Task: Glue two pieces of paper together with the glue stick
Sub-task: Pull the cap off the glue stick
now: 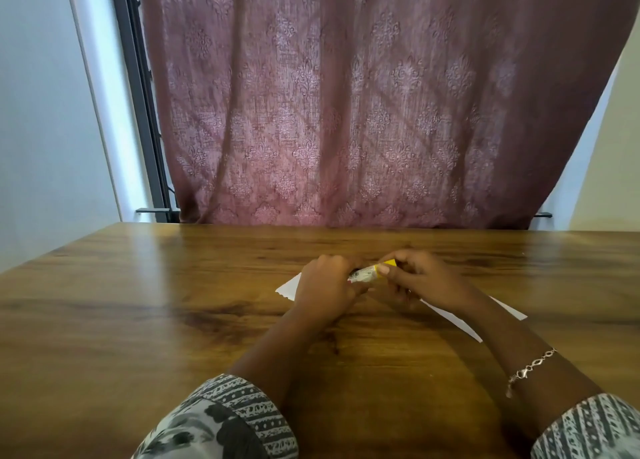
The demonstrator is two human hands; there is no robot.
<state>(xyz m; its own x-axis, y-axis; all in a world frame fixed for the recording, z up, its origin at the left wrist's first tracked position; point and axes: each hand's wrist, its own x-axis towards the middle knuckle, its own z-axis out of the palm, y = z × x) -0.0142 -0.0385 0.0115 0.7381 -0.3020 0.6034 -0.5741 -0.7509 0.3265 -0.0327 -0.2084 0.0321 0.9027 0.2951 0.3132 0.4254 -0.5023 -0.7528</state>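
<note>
Both hands, the left hand (323,287) and right hand (420,280), have fingers wrapped tight on the glue stick (369,273) above the white paper (289,287) mid-table (138,302), so I think gluing hasn't begun.

Wooden table (138,302) (white paper (289,287) atop)
</note>
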